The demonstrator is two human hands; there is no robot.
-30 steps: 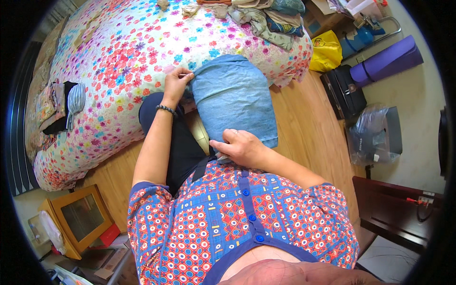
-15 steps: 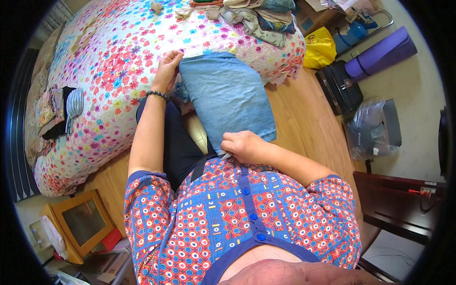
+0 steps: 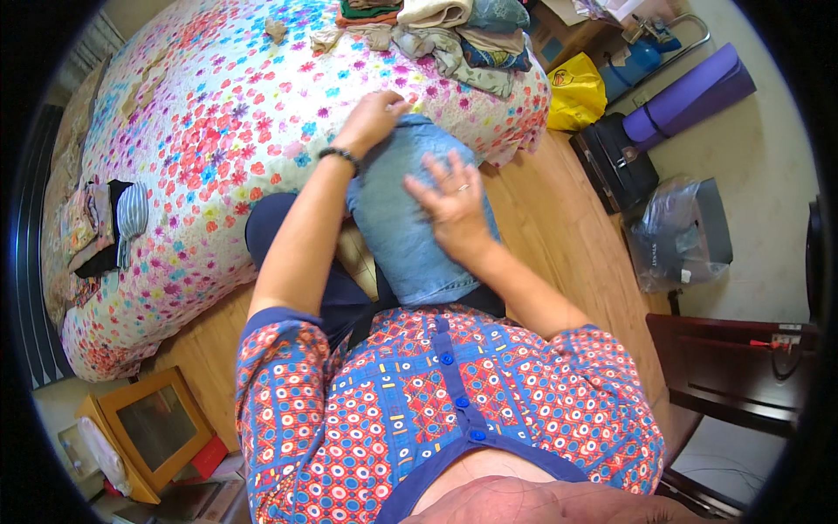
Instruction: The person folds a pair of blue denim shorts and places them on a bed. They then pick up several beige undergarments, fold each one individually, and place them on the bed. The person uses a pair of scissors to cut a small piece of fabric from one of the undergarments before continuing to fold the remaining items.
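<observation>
- Denim garment (image 3: 393,223), centre frame: now narrower, apparently doubled over.
- Right hand (image 3: 456,205) has left its lower edge; fingers spread over it.
- Left hand (image 3: 374,120), upper centre: cannot tell its grip.

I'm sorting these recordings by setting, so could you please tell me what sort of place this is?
Most likely a bedroom at home: there's a bed with a flowered cover, folded clothes on it, and a wooden floor.

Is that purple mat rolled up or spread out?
Rolled up: the purple mat is a tube with a black strap around it.
</observation>
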